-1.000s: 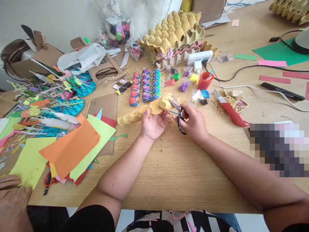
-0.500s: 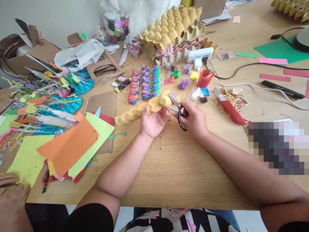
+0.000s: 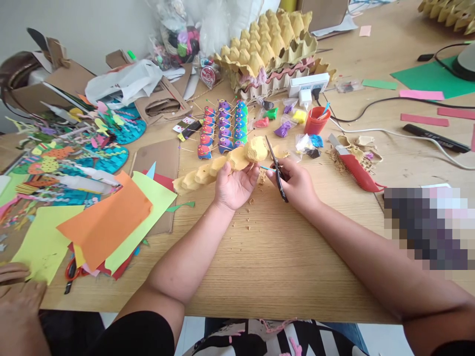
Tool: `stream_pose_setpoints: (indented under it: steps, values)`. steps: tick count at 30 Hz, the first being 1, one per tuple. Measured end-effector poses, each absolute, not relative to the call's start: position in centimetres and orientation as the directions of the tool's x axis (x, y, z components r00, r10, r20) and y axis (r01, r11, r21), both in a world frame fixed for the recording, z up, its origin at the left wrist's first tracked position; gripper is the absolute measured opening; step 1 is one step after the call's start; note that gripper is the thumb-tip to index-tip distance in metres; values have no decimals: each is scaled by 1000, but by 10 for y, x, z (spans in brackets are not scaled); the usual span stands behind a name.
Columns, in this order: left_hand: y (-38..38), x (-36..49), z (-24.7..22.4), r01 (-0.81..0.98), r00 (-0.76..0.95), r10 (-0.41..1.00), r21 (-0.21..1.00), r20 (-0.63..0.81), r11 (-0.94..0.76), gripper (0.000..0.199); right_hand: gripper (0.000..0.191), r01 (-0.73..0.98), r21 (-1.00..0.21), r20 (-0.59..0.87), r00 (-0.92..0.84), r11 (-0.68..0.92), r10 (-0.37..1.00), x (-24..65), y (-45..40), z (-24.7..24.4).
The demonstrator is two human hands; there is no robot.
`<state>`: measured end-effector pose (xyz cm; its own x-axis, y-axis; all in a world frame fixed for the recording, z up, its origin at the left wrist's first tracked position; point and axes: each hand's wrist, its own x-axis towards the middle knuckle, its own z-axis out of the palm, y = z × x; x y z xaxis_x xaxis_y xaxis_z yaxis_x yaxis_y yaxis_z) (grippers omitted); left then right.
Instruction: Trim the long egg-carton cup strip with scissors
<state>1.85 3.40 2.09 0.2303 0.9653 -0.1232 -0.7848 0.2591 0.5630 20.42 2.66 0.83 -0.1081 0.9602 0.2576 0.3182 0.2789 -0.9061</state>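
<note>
A long yellow strip of egg carton (image 3: 202,174) with a row of bumps rests in my left hand (image 3: 236,187), the thumb on its near side. The rounded cup at its right end (image 3: 257,149) faces my right hand (image 3: 294,182). My right hand is closed around the handles of black scissors (image 3: 276,165), whose blades point up and away, just right of that cup and apart from it. Small carton scraps (image 3: 262,178) lie on the table under the hands. Behind the strip stand rows of painted carton caterpillars (image 3: 224,126) with sticks poking out.
Stacked egg trays (image 3: 265,44) stand at the back. A red cup (image 3: 316,120), a red-handled knife (image 3: 354,165) and a power strip (image 3: 308,84) are to the right. Coloured paper sheets (image 3: 106,217) lie on the left, near another person's hands (image 3: 18,296).
The scissors have shifted slightly right, away from the carton cup, and their blades have turned more upright. My left hand and the strip have barely moved.
</note>
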Motion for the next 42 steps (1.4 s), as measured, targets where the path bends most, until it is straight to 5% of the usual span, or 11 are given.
stream_pose_setpoints:
  steps: [19, 42]
  values:
    - [35, 20, 21, -783, 180, 953, 551, -245, 290, 59, 46, 677, -662, 261, -194, 321, 946, 204, 17, 27]
    - [34, 19, 24, -802, 222, 953, 517, -206, 299, 34, 39, 692, -678, 240, -112, 249, 964, 205, 18, 28]
